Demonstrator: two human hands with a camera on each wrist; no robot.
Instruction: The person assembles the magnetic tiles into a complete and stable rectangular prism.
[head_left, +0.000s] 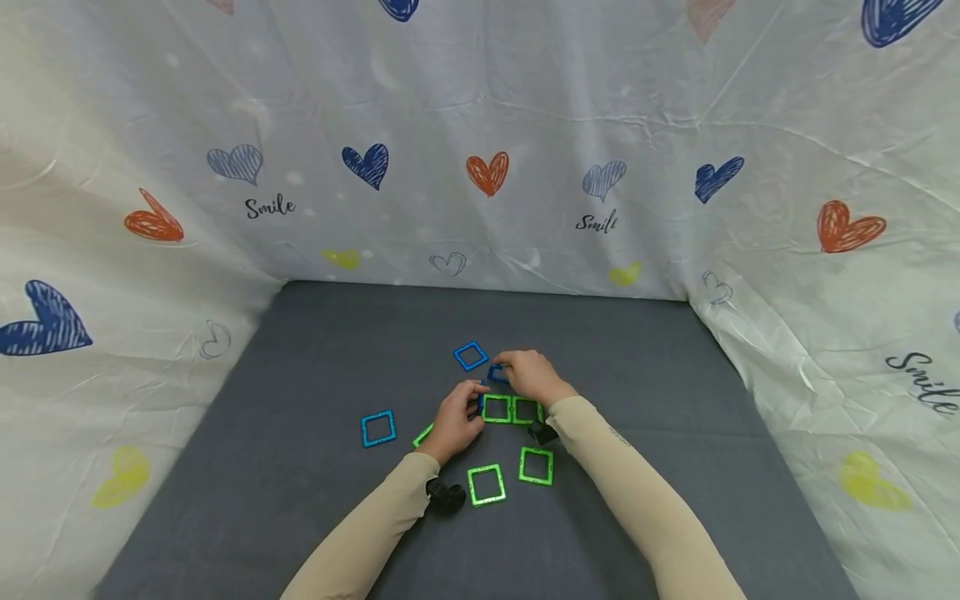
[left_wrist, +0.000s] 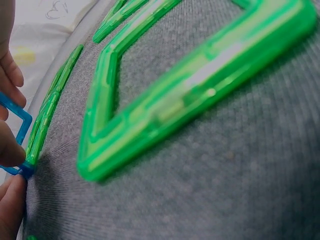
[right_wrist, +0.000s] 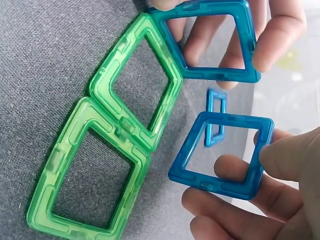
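Observation:
My left hand [head_left: 454, 422] grips a blue square magnetic tile [right_wrist: 243, 42], fingers at its far side and edges. That tile stands up along the edge of a flat green square tile [right_wrist: 117, 55]. A second green tile [right_wrist: 55, 165] lies joined edge to edge with the first. Between thumb and fingers, my right hand [head_left: 534, 375] pinches another blue square tile [right_wrist: 230, 119], tilted and raised just beyond the green pair. Its frame is apart from the blue tile at my left hand in the right wrist view.
Two loose green tiles [head_left: 487, 501] [head_left: 536, 481] lie nearer me on the grey cloth [head_left: 300, 358]. One blue tile [head_left: 365, 432] lies to the left, another blue tile [head_left: 470, 367] beyond my hands. A green tile [head_left: 422, 436] is partly hidden by my left hand.

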